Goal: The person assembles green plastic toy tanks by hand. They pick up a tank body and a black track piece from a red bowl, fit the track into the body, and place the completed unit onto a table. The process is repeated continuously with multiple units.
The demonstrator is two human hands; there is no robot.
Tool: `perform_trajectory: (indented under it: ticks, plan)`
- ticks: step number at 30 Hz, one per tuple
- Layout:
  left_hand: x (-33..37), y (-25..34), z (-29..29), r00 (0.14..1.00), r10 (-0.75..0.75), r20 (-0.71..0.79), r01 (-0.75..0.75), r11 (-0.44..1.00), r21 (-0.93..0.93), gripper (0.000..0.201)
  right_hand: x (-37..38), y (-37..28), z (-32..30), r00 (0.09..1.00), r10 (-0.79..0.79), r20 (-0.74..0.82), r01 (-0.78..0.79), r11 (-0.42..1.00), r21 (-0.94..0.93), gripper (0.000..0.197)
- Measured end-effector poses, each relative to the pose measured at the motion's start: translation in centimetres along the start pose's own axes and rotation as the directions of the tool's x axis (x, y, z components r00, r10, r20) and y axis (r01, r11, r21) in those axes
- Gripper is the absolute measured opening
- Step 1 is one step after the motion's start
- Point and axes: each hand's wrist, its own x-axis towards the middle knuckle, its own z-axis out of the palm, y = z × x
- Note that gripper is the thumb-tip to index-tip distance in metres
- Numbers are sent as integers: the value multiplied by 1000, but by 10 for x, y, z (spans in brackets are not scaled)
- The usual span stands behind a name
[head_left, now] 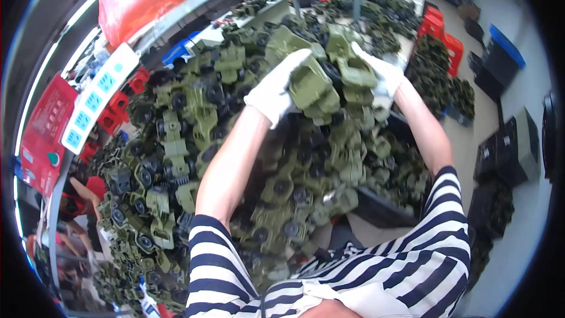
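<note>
Both my hands wear white gloves and reach out over a large heap of olive-green toy jeeps (175,147) with black wheels. Fingers of my left hand (275,88) are wrapped round the side of one green toy jeep (310,84). Close beside it, my right hand (384,75) grips another green toy jeep (355,72) by its right side. The two held toys are next to each other above the pile; whether they touch cannot be told. My palms and some fingertips are hidden behind them.
Red stools (452,53) stand at the far right, near more piled toys (428,70). Dark crates (507,147) line the right wall. A red plastic bag (138,3) rests on a shelf at upper left. Other people (82,200) work beyond the heap at left.
</note>
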Motion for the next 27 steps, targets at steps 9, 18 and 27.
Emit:
perform_trajectory:
  ticks: [9, 18, 27]
  plan:
    - [116, 146, -66, 463, 855, -235, 3, 264, 965, 57, 322, -97, -56, 783, -610, 124, 460, 433, -775, 95]
    - [104, 80, -101, 914, 405, 20, 346, -803, 485, 50, 324, -63, 42, 847, -450, 283, 225, -178, -958, 67]
    - [-126, 2, 11, 976, 190, -108, 202, -592, 780, 39, 256, -13, 25, 711, -571, 410, 306, -274, -912, 53]
